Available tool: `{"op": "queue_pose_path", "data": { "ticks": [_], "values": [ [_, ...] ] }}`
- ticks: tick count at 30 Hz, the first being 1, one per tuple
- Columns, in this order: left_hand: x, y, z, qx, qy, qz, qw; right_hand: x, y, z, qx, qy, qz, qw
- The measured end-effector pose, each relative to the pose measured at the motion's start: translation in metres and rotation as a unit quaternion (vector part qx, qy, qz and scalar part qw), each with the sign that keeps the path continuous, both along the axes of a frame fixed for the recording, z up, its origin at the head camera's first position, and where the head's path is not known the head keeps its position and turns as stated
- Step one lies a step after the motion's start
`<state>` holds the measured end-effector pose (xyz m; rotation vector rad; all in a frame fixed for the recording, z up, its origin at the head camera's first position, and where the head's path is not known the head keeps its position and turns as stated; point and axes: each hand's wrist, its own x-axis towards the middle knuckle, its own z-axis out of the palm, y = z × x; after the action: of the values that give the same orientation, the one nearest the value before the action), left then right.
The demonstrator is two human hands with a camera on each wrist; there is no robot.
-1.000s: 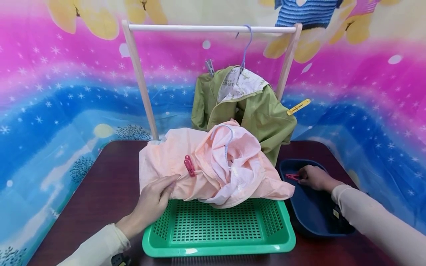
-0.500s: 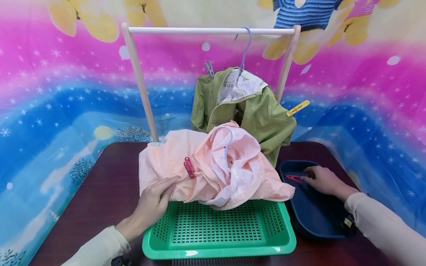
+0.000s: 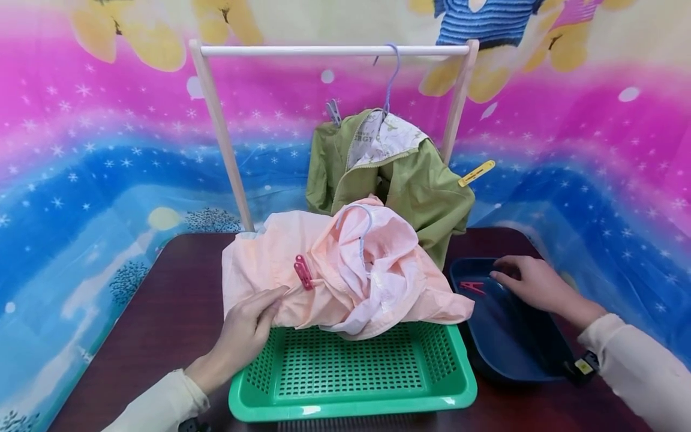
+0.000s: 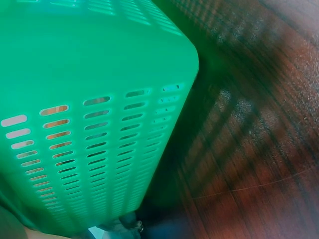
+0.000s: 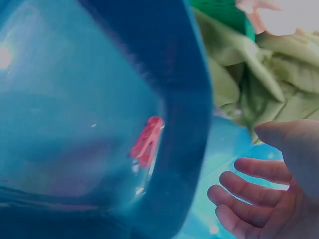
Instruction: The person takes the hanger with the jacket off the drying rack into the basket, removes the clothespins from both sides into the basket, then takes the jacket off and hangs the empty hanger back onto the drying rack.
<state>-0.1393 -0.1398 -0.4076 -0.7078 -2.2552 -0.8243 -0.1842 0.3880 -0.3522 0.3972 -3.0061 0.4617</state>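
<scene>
Pink jacket [image 3: 345, 267] overlies green basket's [image 3: 351, 411] far side. Left hand [image 3: 243, 327] touches its near-left edge, grip unclear; right hand [image 3: 540, 287] open, empty, by tray [image 3: 507, 336] holding red clip [image 3: 472, 287].

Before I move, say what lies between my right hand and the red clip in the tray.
In the head view, only bare tray shows between your right hand and the red clip; in the right wrist view, the tray's wall intervenes.
</scene>
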Motion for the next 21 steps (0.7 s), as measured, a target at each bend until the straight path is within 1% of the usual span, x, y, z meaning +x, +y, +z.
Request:
{"op": "queue_pose_path", "data": {
  "ticks": [9,21],
  "values": [
    [0.000,0.000,-0.002,0.001,-0.002,-0.001,1.0000,0.017,-0.032,0.023,-0.003,0.000,0.007,1.0000],
    [0.000,0.000,-0.001,0.001,0.004,-0.002,1.0000,0.035,-0.078,0.052,-0.007,0.017,0.058,0.9981]
  ]
}}
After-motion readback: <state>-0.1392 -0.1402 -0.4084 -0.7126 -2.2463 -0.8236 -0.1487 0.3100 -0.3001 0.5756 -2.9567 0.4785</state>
